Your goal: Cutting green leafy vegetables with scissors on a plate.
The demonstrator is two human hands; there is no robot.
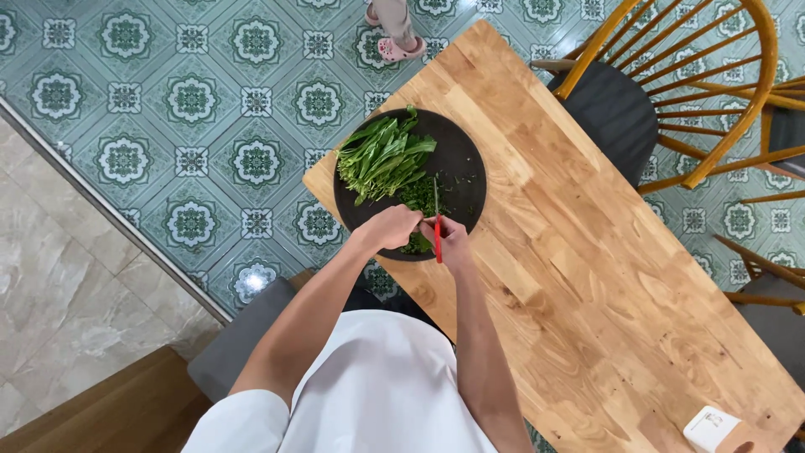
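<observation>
White sleeves frame both hands over the round dark board [465,159] on the wooden worktop [587,277]. Left hand [390,226] fingers press the cut greens [417,243]; right hand [453,242] fingers wrap the red-handled knife [437,226]. Most leafy stems [381,155] lie whole, uncut.

One package shows: a small white carton [711,428] with a tan, cardboard-coloured side, boxy in shape and cut off by the bottom edge of the view. It stands on the wooden table [587,277], well apart from the person's fingers [411,220], far off to their right and nearer the body.
</observation>
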